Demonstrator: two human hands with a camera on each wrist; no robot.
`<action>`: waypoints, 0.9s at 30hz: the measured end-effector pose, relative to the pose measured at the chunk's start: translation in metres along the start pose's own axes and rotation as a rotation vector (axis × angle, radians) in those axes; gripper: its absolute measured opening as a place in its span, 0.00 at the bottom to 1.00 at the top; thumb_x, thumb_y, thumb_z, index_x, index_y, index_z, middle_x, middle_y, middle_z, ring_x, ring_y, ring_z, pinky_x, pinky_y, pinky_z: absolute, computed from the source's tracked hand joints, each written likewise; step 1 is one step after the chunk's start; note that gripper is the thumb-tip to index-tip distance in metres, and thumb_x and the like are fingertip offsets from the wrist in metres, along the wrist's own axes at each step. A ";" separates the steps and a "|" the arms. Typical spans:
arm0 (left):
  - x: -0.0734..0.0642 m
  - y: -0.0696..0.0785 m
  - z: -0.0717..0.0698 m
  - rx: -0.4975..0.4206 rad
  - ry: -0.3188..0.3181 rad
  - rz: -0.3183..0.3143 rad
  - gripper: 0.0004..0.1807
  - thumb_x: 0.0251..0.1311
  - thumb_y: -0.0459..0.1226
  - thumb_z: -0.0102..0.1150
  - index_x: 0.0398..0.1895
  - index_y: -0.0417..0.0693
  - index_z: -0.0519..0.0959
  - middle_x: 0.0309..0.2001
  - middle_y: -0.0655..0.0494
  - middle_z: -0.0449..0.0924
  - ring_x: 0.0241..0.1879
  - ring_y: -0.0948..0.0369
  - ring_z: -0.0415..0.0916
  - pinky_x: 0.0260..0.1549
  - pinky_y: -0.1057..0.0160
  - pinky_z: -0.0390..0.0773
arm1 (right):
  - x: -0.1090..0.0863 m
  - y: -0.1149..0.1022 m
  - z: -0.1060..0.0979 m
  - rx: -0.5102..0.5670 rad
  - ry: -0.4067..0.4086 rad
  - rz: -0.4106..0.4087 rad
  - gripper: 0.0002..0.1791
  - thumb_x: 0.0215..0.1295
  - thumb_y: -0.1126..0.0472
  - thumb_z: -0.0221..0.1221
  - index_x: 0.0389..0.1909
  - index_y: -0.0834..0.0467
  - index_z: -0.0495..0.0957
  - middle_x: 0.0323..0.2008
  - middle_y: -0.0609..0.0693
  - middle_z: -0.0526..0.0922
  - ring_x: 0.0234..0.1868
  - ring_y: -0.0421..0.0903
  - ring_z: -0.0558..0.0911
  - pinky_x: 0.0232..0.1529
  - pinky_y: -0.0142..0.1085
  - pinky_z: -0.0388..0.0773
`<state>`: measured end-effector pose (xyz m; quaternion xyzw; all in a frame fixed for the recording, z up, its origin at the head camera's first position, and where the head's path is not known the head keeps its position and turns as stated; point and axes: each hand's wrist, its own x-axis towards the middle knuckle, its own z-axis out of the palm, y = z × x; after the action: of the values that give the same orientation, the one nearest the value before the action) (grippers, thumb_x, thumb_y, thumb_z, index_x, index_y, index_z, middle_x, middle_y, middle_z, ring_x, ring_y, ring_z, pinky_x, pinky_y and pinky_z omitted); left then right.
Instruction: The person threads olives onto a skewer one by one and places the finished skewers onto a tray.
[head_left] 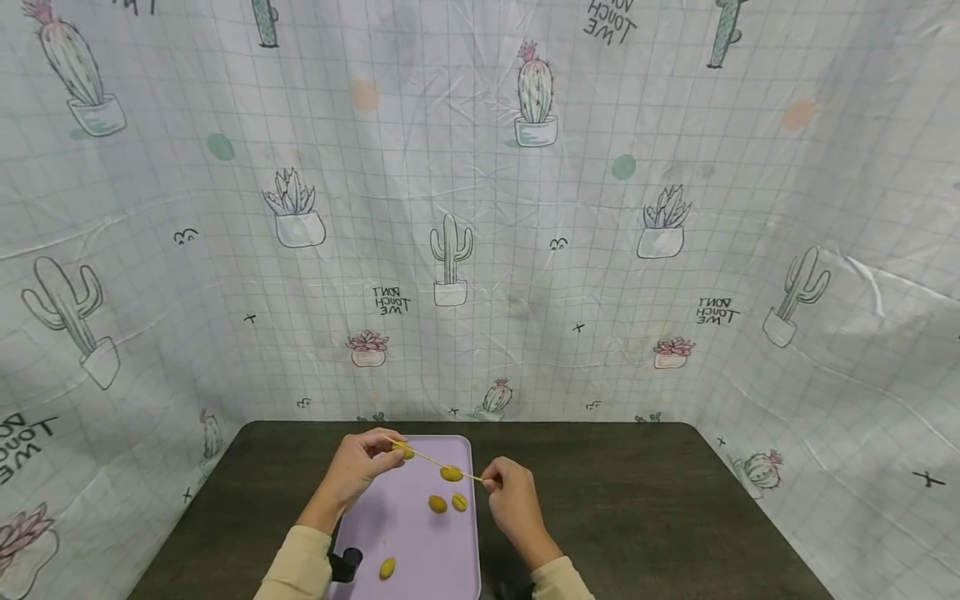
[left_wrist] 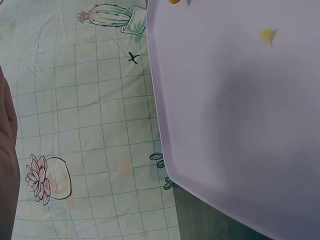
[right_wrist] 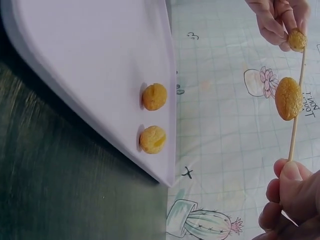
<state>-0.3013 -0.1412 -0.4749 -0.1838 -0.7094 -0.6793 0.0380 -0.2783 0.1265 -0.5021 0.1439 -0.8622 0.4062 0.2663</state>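
A thin wooden skewer (head_left: 429, 458) is held above the purple tray, stretching between the two hands. My right hand (head_left: 513, 498) pinches its near end between thumb and fingers, seen closely in the right wrist view. Partway along the skewer is a wrinkled, oval, yellow-orange fruit (right_wrist: 288, 99). At the other end my left hand (head_left: 367, 463) pinches a second yellow fruit (right_wrist: 296, 40) against the stick; how far the stick goes into it cannot be told. Only a strip of the left hand (left_wrist: 7, 165) shows in the left wrist view.
Two more fruits (right_wrist: 154, 96) lie together on the purple tray (head_left: 420, 533), and another fruit (head_left: 387, 568) lies nearer its front. The tray has a low raised rim and stands on a dark wooden table (head_left: 637, 517). A cactus-print curtain (head_left: 480, 333) hangs behind and around.
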 end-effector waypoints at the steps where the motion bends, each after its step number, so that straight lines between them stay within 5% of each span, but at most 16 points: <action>1: 0.000 0.000 0.001 0.000 -0.003 0.002 0.14 0.62 0.27 0.67 0.47 0.24 0.81 0.46 0.43 0.83 0.40 0.61 0.84 0.43 0.62 0.84 | 0.000 -0.001 0.000 0.001 0.003 0.001 0.18 0.48 0.84 0.65 0.20 0.56 0.78 0.21 0.44 0.77 0.24 0.37 0.71 0.25 0.31 0.70; 14: -0.001 0.000 0.007 -0.003 -0.013 -0.036 0.12 0.62 0.28 0.67 0.47 0.28 0.83 0.51 0.36 0.80 0.42 0.60 0.84 0.44 0.62 0.84 | 0.001 -0.006 0.003 0.033 -0.016 0.033 0.17 0.49 0.84 0.64 0.20 0.58 0.78 0.21 0.44 0.77 0.24 0.38 0.71 0.25 0.31 0.70; 22: 0.001 -0.002 0.010 0.005 -0.004 -0.037 0.10 0.62 0.27 0.67 0.45 0.30 0.84 0.50 0.41 0.81 0.44 0.61 0.83 0.44 0.62 0.84 | 0.003 -0.008 0.006 0.060 -0.017 0.044 0.16 0.50 0.84 0.63 0.20 0.59 0.78 0.21 0.45 0.77 0.24 0.38 0.71 0.26 0.31 0.70; 27: 0.001 -0.002 0.012 -0.006 -0.028 -0.020 0.11 0.63 0.27 0.66 0.46 0.27 0.84 0.53 0.34 0.78 0.45 0.62 0.82 0.45 0.62 0.84 | 0.003 -0.009 0.007 0.072 -0.017 0.061 0.16 0.50 0.84 0.63 0.20 0.59 0.79 0.21 0.46 0.78 0.24 0.38 0.71 0.26 0.31 0.70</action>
<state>-0.3002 -0.1293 -0.4777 -0.1863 -0.7096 -0.6792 0.0206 -0.2793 0.1150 -0.4986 0.1304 -0.8532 0.4437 0.2412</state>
